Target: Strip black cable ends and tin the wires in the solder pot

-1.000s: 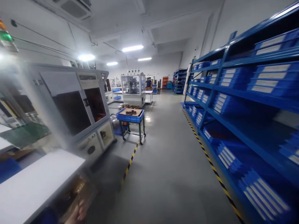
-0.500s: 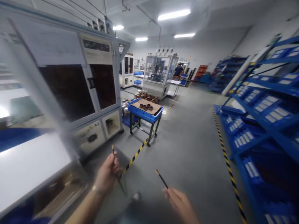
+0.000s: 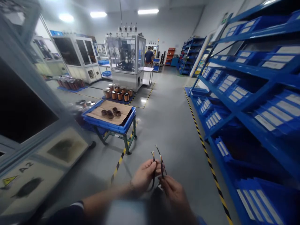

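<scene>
Left hand [image 3: 145, 175] pinches a black wire [image 3: 153, 165], right hand [image 3: 172, 190] a second wire [image 3: 161, 167]; fingers closed, the two hands just apart. Blue tray [image 3: 107, 122] of copper coils [image 3: 110, 113] stands beyond the fingers, to the left.

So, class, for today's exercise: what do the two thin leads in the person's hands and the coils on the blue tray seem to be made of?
The leads look like wire in matte black insulation, with bare yellowish metal tips, perhaps brass or copper, though too small to tell. The coils look like enamelled copper wire: glossy reddish-brown windings.
</scene>
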`<state>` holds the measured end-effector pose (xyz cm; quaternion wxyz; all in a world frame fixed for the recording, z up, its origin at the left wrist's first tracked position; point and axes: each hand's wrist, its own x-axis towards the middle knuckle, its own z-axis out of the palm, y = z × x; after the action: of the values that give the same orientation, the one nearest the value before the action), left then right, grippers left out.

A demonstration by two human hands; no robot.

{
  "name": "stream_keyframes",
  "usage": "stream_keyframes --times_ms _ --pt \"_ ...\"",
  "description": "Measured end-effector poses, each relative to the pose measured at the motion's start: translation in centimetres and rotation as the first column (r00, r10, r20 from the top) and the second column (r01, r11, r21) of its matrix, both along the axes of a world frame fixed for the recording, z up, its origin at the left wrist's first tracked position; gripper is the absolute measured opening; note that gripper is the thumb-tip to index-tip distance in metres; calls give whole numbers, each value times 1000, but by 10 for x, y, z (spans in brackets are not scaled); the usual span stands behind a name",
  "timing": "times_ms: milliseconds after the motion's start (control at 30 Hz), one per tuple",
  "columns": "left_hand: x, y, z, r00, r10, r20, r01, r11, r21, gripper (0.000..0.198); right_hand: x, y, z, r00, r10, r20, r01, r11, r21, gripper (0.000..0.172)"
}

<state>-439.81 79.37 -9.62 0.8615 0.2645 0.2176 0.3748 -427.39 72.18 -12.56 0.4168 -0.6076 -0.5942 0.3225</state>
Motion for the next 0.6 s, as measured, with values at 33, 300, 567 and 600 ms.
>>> stream_keyframes --times_ms 33,300,567,600 --pt "23 16 -4 1000 18 -16 -18 1000 11 25 21 19 -5 1000 19 -5 -19 1000 12 29" --pt "170 145 21 974 177 -143 -175 984 26 26 179 180 30 937 347 49 -350 932 98 30" --pt "279 293 20 938 304 -165 -286 950 125 15 287 341 26 920 384 71 -389 918 80 26" --pt "296 318 16 942 299 -155 -282 952 124 13 302 365 21 923 380 62 -384 920 74 25"
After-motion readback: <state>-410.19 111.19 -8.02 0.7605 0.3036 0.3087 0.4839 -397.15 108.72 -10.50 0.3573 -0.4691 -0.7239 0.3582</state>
